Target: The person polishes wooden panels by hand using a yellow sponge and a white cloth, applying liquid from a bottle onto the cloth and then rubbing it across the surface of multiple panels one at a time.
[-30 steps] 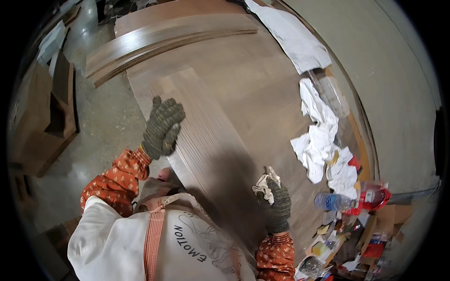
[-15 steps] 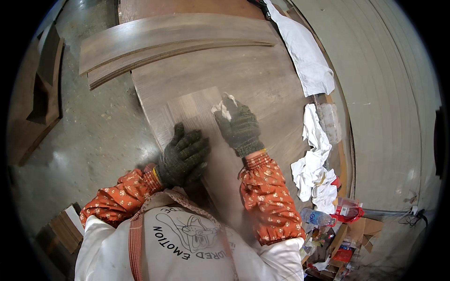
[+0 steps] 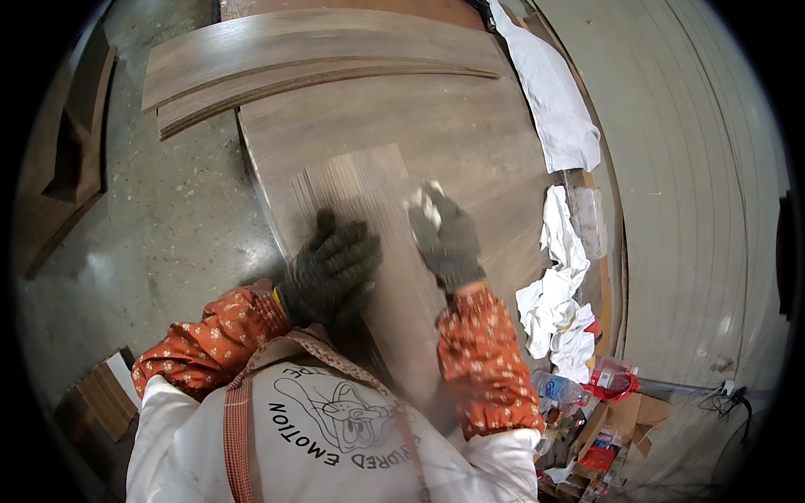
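The right hand (image 3: 446,241), gloved in dark knitted fabric, is laid palm down on a narrow wooden panel (image 3: 369,243), with a crumpled white cloth (image 3: 426,204) clutched under its closed fingers; only a small tuft of the cloth is seen past the fingertips, the rest being hidden by the glove. The left hand (image 3: 331,267), in a matching glove, is pressed flat and open on the same panel, just beside the right, nothing being gripped by it. Both forearms are covered by orange sleeves with a small pale floral print.

The panel is a long grey-brown strip with fine straight grain, laid on top of a broad board (image 3: 436,126) of similar brown wood with a smoother surface. The near end of the panel is blurred and partly covered by the person's chest, so its edge cannot be made out. Beyond the broad board, long curved planks (image 3: 310,54) are stacked, their bend partly owed to the lens.

To the right, crumpled white rags (image 3: 558,306) are strewn along the board's edge, and a larger white sheet (image 3: 553,101) is draped further off. A speckled concrete floor (image 3: 168,218) is seen at the left.
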Tool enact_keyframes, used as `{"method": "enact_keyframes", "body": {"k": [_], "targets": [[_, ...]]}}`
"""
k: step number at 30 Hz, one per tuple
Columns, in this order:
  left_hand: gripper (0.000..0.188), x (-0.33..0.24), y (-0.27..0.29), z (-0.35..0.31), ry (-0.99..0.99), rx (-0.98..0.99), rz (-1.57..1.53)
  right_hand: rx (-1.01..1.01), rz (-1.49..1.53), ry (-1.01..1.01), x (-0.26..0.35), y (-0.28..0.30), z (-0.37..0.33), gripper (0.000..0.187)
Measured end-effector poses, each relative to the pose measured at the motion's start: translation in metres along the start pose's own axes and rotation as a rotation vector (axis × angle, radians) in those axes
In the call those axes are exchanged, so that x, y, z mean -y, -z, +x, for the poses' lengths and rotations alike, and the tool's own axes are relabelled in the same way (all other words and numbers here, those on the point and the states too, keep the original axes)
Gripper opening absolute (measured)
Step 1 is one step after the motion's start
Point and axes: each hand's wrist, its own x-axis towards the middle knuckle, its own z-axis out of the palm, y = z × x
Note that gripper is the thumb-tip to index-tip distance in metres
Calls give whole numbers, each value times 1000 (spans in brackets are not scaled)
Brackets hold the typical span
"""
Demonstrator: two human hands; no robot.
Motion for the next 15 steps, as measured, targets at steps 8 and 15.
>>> {"method": "enact_keyframes", "body": {"k": [8,15], "targets": [[38,8,-4,-8,21,-22,3,150,-43,-147,2,22,-49,51],[38,7,-9,-6,-10,-23,44,7,-94,55,-13,-7,3,47]]}}
